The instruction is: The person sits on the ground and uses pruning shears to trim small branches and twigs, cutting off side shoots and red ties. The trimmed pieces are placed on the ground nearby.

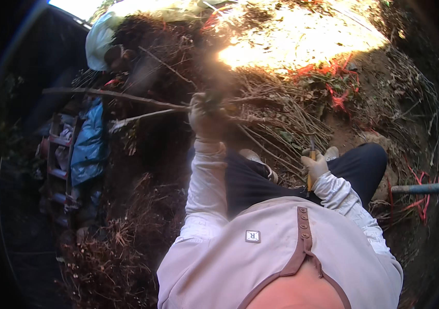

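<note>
My left hand (206,116), in a pale glove, is closed around several woody stems (142,99). Their long ends reach out to the left, and a blurred leafy part sits above my fingers. Low on the right, my gloved right hand (315,165) grips a hand tool with a yellow handle (312,155). A thin metal end of the tool points away from me; its exact kind is too small to tell. Between and beyond my hands lies a heap of cut thin branches (277,112), just past my shoes.
Dark rooted plants (115,251) are piled at lower left, near a blue plastic sheet (90,146) and a ladder-like frame (60,154). Red plastic twine (338,98) lies tangled ahead. A blue pipe (424,188) juts in at right. A pale plastic bag (98,44) stands at upper left.
</note>
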